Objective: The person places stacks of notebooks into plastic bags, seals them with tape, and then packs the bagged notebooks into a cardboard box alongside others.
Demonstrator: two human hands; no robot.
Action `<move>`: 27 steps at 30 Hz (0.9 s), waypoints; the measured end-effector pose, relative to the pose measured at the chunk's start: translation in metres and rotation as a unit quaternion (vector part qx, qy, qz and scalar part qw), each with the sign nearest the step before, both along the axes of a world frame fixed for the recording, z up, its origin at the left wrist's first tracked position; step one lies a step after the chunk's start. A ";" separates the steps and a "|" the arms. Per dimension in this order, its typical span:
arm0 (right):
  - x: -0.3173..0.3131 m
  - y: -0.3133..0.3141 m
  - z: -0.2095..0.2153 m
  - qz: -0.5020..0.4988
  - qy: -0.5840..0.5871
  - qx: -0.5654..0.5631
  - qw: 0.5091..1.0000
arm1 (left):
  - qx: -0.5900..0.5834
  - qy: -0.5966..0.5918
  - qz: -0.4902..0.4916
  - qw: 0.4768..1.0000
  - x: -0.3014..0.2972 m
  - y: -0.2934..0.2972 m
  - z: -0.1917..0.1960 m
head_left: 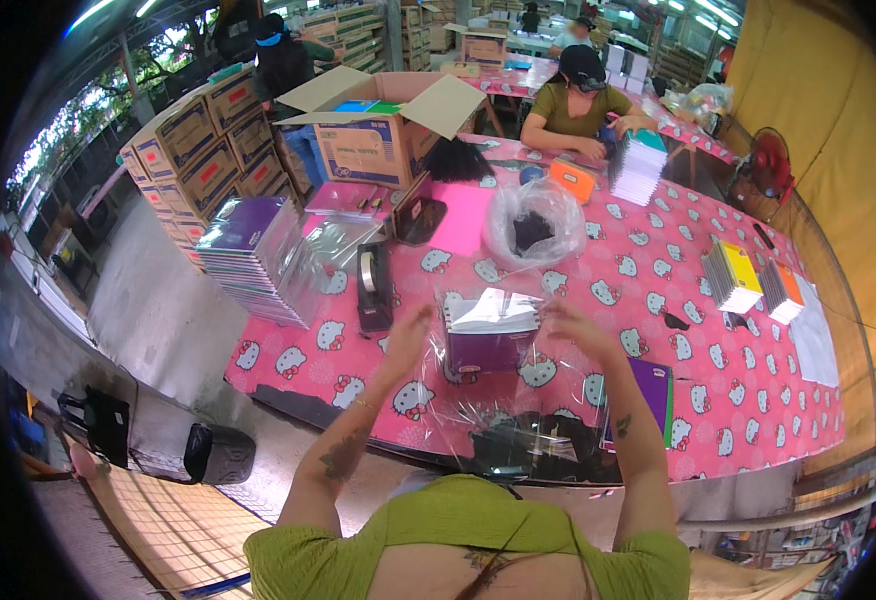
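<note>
Grip unclear: left hand (413, 338) and right hand (580, 332) at edges of film (465, 405), flanking notebook (483, 353); can't confirm pinch. Notebook is right of dispenser (374, 290), film loose, so wrapping looks part-done, closing remains. Stack (248, 232) left of dispenser looks wrapped already.

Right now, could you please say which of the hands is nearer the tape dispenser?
Left: the left hand is just right of the tape dispenser; the right hand is farther off, beyond the purple notebook between them.

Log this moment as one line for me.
left hand: at clear plastic | right hand: at clear plastic | between hands: purple notebook
</note>
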State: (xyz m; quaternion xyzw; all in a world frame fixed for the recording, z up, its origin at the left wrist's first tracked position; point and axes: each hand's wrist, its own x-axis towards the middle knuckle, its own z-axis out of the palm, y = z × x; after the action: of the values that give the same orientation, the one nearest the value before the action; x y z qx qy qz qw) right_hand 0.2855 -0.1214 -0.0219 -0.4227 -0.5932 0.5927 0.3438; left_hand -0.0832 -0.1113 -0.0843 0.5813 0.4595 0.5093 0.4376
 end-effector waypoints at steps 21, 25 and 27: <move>-0.073 0.076 0.144 0.019 -0.450 0.272 0.850 | -0.221 -0.052 0.089 0.970 -0.121 0.070 -0.010; -0.075 0.057 0.146 -0.042 -0.434 0.390 0.811 | -0.145 -0.187 0.164 0.958 -0.105 0.053 -0.039; -0.074 0.051 0.152 -0.041 -0.466 0.354 0.810 | -0.154 -0.140 0.183 0.961 -0.108 0.043 -0.051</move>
State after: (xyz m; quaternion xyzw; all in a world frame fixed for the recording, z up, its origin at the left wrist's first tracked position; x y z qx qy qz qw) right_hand 0.2118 -0.0708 0.1305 -0.5211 -0.8330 0.0593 0.1762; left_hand -0.1909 -0.0686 -0.1352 0.3355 0.5653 0.5799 0.4813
